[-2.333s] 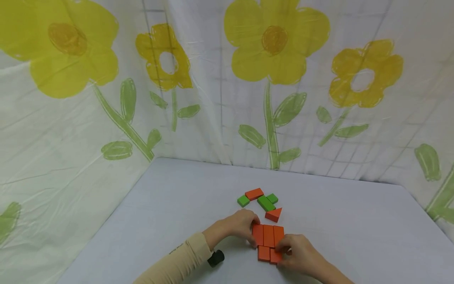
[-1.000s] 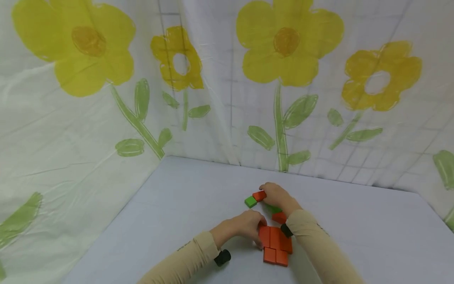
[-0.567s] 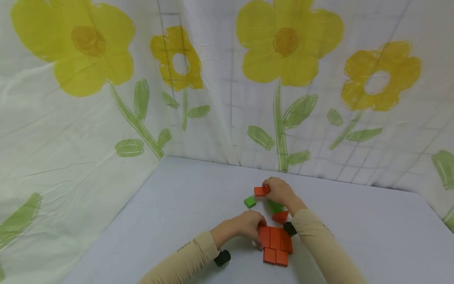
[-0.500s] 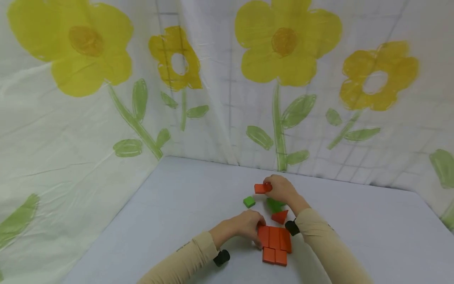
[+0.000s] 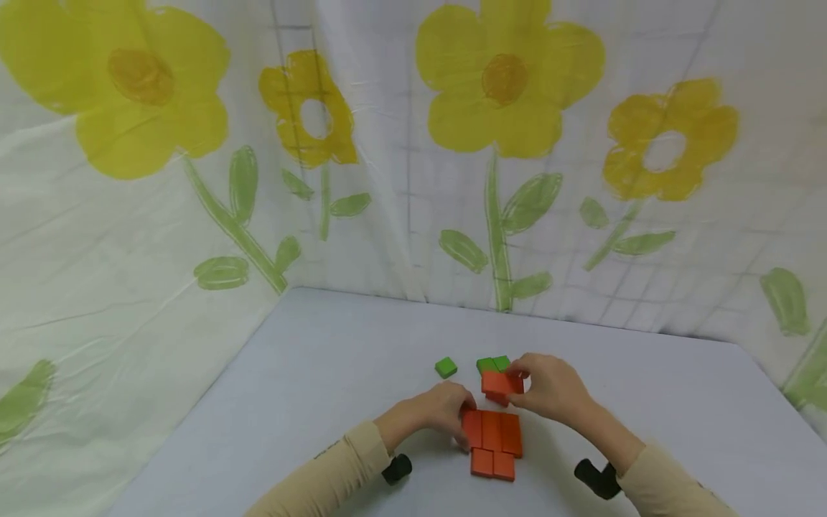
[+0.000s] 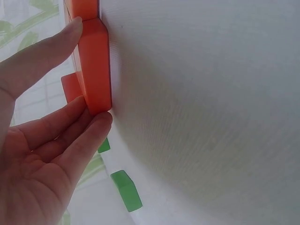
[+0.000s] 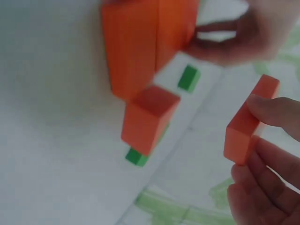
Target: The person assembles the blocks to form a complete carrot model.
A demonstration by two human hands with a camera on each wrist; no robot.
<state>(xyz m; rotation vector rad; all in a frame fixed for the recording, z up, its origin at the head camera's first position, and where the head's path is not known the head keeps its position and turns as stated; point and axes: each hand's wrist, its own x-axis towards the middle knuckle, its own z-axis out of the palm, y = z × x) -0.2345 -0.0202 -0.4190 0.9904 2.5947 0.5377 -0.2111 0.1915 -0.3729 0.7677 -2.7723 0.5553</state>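
My left hand point(image 5: 439, 411) rests at the left side of several orange-red blocks laid together flat. In the left wrist view, its thumb and fingers span the ends of the outermost long block point(image 6: 95, 65). Three long blocks point(image 5: 492, 431) lie side by side, with two smaller blocks point(image 5: 493, 463) touching their near ends. Above the table, my right hand point(image 5: 554, 391) pinches another orange-red rectangular block point(image 7: 248, 122) between thumb and fingers. Beneath this held block, a loose orange-red triangular block point(image 7: 149, 117) lies just beyond the row, mostly covered in the head view.
A small green block point(image 5: 446, 368) lies alone at the back left. Two more green blocks point(image 5: 486, 365) point(image 5: 502, 363) sit together behind the held block, partly hidden. Black wrist devices point(image 5: 397, 469) show beside both cuffs. A flower-printed curtain point(image 5: 413, 237) hangs behind the white table point(image 5: 310, 373).
The right hand reached to the far blocks, picked up the orange-red rectangular block there and brought it back nearer the row. The left hand has stayed at the row's left side.
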